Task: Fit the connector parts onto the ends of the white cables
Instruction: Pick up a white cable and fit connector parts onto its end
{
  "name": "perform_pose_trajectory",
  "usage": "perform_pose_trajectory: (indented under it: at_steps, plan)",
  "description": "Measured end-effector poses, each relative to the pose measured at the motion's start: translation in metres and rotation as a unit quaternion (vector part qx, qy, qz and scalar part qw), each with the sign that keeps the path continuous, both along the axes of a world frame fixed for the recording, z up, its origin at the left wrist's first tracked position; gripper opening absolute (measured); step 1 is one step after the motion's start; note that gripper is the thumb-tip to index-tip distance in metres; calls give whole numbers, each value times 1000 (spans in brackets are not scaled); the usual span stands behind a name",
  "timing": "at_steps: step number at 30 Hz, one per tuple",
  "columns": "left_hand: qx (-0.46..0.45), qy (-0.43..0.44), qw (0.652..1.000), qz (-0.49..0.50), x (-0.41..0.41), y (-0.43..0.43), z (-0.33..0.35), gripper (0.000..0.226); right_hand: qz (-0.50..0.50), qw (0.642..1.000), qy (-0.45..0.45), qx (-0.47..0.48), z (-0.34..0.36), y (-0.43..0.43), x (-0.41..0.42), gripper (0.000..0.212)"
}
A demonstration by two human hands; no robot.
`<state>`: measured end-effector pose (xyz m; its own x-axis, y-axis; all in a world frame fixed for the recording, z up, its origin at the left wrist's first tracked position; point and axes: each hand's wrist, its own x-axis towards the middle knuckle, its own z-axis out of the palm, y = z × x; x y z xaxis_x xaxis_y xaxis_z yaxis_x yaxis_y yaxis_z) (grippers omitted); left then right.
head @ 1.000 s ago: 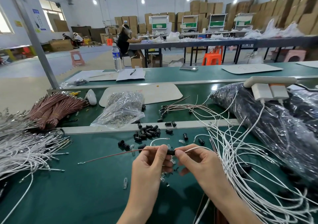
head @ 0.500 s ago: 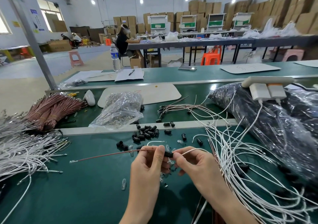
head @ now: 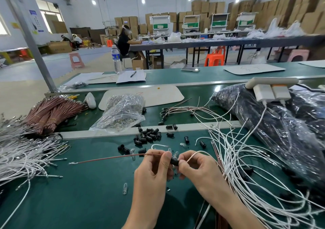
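Note:
My left hand (head: 154, 169) and my right hand (head: 197, 167) meet over the green bench, both pinching a small black connector (head: 174, 161) between their fingertips. A thin red-brown wire (head: 112, 158) runs left from my left fingers and ends in a metal terminal. A white cable (head: 195, 154) arcs up out of my right fingers. Loose black connectors (head: 149, 135) lie scattered behind the hands. A tangle of white cables (head: 246, 167) spreads to the right.
A pile of white cables (head: 21, 156) lies at the left, bundles of brown wires (head: 51, 112) behind it. A clear bag of small parts (head: 123, 112) and large black-filled plastic bags (head: 281, 123) sit further back. Small clear bulbs (head: 125, 188) lie on the bench.
Both hands have stayed together on the black connector. The red-brown wire's free end has drifted slightly, and the view has shifted a little.

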<state>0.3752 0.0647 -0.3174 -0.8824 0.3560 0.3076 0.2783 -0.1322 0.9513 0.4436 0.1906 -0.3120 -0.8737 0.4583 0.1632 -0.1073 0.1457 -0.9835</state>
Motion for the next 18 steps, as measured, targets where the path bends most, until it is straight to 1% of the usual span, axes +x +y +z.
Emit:
perform_pose_trajectory:
  at_steps: [4,8,11,13,15,18]
  plan:
    - [1,-3,1000,-14,-1,1,0,29,28,998,6,-47,1,-2,-1,14]
    - [26,-11,1000,-3,-3,2,3,27,40,992,27,-119,5,-8,-2,8]
    - [40,-17,999,-6,-1,3,3,24,25,979,36,-199,6,-9,-3,15]
    - [41,-19,999,2,0,3,2,24,21,971,41,-236,6,-9,-4,26]
    - [46,-23,999,5,-2,2,3,22,33,974,44,-221,5,-9,-4,27]
    - [58,-39,997,-12,-5,1,6,21,35,989,33,-137,3,-10,-3,20]
